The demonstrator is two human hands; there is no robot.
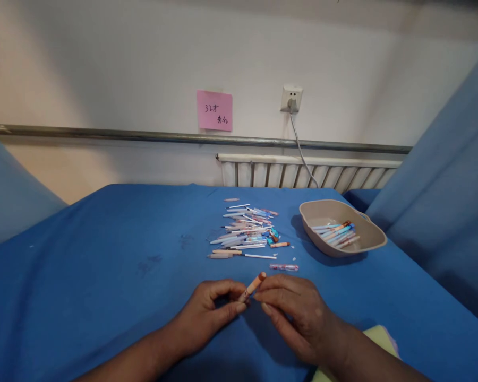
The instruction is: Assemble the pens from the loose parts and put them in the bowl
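Observation:
My left hand (213, 307) pinches an orange pen barrel (255, 285) with a brown end, tilted up to the right. Its lower part has a small print and lies partly behind my thumb. Close by on the right, the fingers of my right hand (292, 310) are pressed together beside the barrel; what they hold, if anything, is hidden. Beyond my hands lies a pile of pen parts and thin refills (245, 228). Nearer to me are a clear pink-patterned pen barrel (284, 267) and another orange barrel (280, 244) with a brown end.
A beige plastic basket (308, 228) with several pens (336, 233) stands at the right on the blue cloth (103, 281). A yellow-green cloth (382, 339) lies under my right forearm. Behind are a radiator (274, 172), a metal rail (151, 136) and a plugged-in cable (298, 143).

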